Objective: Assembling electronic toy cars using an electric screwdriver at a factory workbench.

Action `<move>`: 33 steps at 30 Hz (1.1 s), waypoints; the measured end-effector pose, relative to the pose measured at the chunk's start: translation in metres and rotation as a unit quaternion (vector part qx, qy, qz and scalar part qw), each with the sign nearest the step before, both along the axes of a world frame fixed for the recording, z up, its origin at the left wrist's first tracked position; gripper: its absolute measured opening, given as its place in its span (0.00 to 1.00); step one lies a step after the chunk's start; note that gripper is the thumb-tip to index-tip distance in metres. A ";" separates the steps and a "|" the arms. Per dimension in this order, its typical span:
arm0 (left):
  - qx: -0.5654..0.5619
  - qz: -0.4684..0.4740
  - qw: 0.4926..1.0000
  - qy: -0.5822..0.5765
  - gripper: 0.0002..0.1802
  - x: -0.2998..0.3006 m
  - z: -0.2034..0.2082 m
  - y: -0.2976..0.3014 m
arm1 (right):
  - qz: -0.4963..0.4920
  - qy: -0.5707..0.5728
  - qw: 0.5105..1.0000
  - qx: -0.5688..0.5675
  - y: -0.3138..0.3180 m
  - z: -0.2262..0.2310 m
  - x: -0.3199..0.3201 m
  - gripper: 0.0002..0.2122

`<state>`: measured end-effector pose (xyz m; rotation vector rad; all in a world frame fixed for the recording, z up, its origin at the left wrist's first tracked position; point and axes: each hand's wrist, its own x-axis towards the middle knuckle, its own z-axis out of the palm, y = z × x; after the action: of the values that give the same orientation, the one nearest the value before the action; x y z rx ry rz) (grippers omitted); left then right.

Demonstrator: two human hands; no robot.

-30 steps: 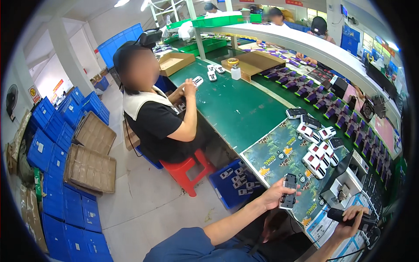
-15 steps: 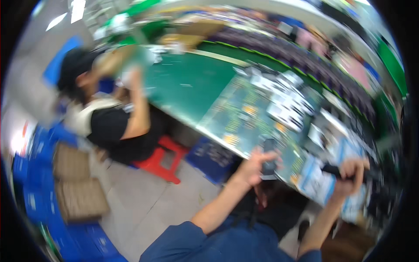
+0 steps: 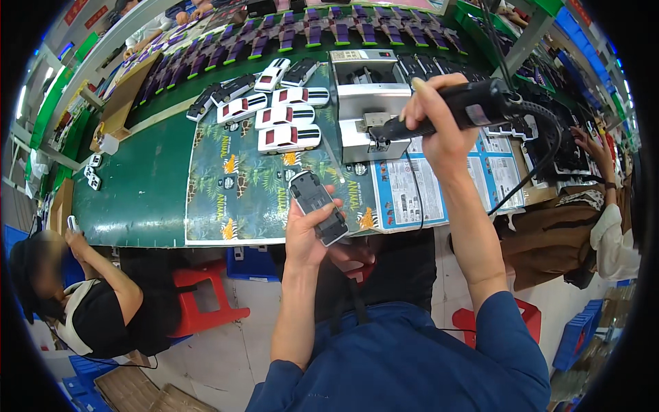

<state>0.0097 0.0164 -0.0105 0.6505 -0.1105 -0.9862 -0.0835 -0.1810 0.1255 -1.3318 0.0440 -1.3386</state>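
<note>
My left hand [image 3: 304, 238] is closed round a toy car [image 3: 314, 197], turned so that its black underside faces up, just above the table's near edge. In my right hand [image 3: 445, 130] is a black electric screwdriver [image 3: 475, 106], held nearly level. Its tip reaches the front of a silver screw feeder [image 3: 351, 134]; whether a screw is on it I cannot tell. Several white toy cars [image 3: 288, 139] with dark red windows and black stripes stand left of the feeder, with darker toy cars [image 3: 233, 89] behind them.
The green table [image 3: 137, 206] bears a patterned animal sheet [image 3: 257, 199] and printed blue-and-white card [image 3: 405, 196]. A cable [image 3: 546, 161] loops from the screwdriver. Purple parts [image 3: 285, 38] line the back. One co-worker [image 3: 89, 295] sits at left; another's arm [image 3: 598, 154] reaches in at right.
The view has swung right and steadied from a blur. My right hand has brought the screwdriver up to the screw feeder. The toy car stays in my left hand.
</note>
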 end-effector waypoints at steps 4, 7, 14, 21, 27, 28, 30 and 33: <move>0.005 0.010 1.000 0.004 0.27 0.000 -0.001 0.003 | -0.032 0.051 0.998 -0.032 0.008 -0.003 0.011 0.07; 0.005 0.000 1.000 -0.005 0.28 0.004 -0.003 0.001 | -0.044 0.084 0.994 -0.045 0.010 0.007 0.019 0.09; 0.028 0.003 1.000 0.007 0.30 0.007 0.000 -0.002 | 0.039 0.131 0.990 0.034 0.008 -0.002 0.012 0.09; 0.011 0.005 1.000 0.025 0.30 0.012 -0.005 0.000 | 0.201 0.046 0.975 0.080 0.062 -0.010 -0.028 0.07; 0.004 0.005 0.998 0.063 0.28 0.010 0.004 -0.001 | 0.210 0.021 0.972 0.103 0.083 -0.020 -0.019 0.08; 0.003 0.003 0.998 0.066 0.28 0.010 0.003 -0.001 | 0.222 0.005 0.970 0.102 0.083 -0.025 -0.017 0.07; 0.000 0.000 0.998 0.069 0.28 0.012 0.001 -0.001 | 0.217 0.010 0.971 0.105 0.086 -0.026 -0.015 0.07; 0.006 -0.015 0.999 0.047 0.27 0.015 -0.004 -0.004 | 0.210 0.021 0.970 0.122 0.090 -0.025 -0.012 0.07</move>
<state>0.0244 0.0120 -0.0140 0.6134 -0.0323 -1.0444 -0.0953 -0.0906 0.1005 -1.0861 -0.0424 -0.9136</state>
